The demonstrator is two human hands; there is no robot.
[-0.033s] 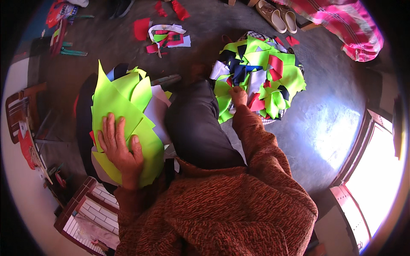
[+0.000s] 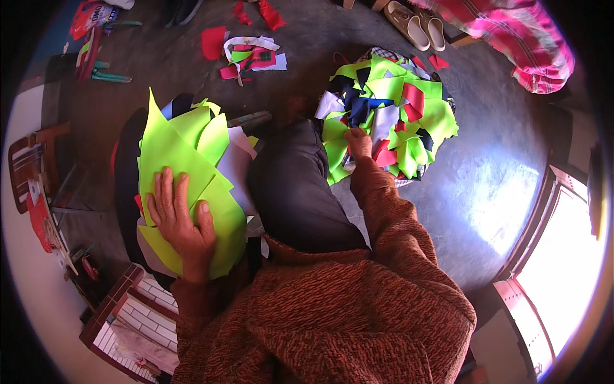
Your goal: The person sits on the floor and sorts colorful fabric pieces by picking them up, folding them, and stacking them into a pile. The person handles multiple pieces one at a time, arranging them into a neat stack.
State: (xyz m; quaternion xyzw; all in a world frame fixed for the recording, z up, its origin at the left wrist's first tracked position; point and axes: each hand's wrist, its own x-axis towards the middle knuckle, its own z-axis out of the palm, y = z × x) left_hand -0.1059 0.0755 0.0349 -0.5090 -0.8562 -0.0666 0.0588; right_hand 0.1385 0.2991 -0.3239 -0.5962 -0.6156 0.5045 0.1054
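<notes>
— Where was the left hand [image 2: 182, 224]?
— Flat, fingers spread, pressing the stack of neon-green fabric pieces [image 2: 185, 173] on the lap's left side; the stack's long axis ran away from the body.
— And the right hand [image 2: 359, 142]?
— Reached forward, pinching a scrap at the near edge of the mixed scrap heap [image 2: 390, 115] on the floor [image 2: 486, 192].

A raised knee [image 2: 297, 185] blocks the way between both fabric piles, though bare floor [image 2: 486, 185] lies seemingly open rightward
</notes>
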